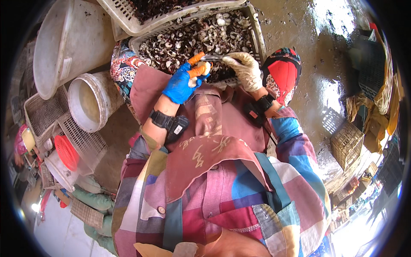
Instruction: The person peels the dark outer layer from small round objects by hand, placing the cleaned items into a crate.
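At the upper centre of the frame, I see the person's hands close together: the blue-gloved left hand [182, 85] pinches a small pale piece [207, 68], and the white-gloved right hand [247, 70] grips a slim metal tool [212, 58] pointing left, presumably held short for control; whether its tip touches the piece, I cannot tell. Orange finger covers [196, 58] on the left hand probably guard against that tool. Beneath and beyond the hands, a crate [258, 35] of dark and whitish bits sits between the knees [281, 77], seemingly for easy reach. Left of them stands a white bucket [107, 96], perhaps placed there to stay handy
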### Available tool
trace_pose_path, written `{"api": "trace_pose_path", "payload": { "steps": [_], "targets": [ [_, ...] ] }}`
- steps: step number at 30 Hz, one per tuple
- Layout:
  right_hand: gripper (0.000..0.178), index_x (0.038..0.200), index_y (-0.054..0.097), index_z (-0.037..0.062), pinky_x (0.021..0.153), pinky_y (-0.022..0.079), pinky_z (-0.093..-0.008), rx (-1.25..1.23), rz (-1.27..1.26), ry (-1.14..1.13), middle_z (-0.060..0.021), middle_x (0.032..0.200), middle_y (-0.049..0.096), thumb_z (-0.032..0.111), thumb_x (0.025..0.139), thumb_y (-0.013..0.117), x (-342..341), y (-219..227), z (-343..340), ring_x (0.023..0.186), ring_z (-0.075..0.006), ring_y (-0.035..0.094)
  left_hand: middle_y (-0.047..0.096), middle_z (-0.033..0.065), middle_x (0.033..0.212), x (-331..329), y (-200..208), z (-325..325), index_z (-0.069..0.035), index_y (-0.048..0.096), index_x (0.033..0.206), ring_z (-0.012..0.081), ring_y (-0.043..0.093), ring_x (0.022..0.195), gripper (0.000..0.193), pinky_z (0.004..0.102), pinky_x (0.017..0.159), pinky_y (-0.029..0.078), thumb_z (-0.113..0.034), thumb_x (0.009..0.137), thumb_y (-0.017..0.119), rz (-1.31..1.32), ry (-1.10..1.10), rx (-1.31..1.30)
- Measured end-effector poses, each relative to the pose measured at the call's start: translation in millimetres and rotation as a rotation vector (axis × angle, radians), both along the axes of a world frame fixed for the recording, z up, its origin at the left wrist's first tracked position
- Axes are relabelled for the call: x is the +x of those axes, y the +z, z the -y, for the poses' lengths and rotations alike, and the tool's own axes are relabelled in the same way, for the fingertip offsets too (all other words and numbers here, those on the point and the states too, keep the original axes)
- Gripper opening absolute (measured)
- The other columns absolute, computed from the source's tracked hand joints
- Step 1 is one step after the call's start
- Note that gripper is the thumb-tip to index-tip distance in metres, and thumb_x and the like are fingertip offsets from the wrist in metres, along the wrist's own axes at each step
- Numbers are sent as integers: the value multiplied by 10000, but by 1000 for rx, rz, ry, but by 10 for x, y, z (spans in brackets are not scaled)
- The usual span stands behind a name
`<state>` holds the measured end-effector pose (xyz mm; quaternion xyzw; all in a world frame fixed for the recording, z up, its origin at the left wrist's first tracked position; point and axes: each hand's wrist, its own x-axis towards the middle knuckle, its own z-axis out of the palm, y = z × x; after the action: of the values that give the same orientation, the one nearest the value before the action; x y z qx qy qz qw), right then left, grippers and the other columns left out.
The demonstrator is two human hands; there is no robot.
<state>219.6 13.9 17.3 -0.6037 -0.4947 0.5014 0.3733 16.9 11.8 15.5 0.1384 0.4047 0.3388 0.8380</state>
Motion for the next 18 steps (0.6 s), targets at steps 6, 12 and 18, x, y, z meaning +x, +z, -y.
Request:
{"api": "trace_pose_path", "payload": {
  "steps": [6,12,18],
  "targets": [
    [268,819,668,29,586,437,-267,-57,171,137,-80,680,612,284,742,687,108,-282,-24,596,-145,553,604,36,993,70,235,-31,-102,398,1296,26,527,678,521,128,458,337,-37,811,578,-116,-66,96],
    [198,771,636,18,557,398,-201,-267,-249,-130,4,660,592,212,798,660,131,-452,-56,590,-48,492,559,63,1111,10,52,-95,-67,447,1253,151,553,978,432,293,855,469,-126,842,569,232,-24,59],
    [187,871,630,8,612,420,-194,-320,-417,-225,5,737,607,178,798,660,152,-519,-111,644,-60,522,572,22,726,-36,-59,-605,-14,584,1055,154,565,649,414,289,656,501,-371,850,543,212,-14,-80]
  ]
}}
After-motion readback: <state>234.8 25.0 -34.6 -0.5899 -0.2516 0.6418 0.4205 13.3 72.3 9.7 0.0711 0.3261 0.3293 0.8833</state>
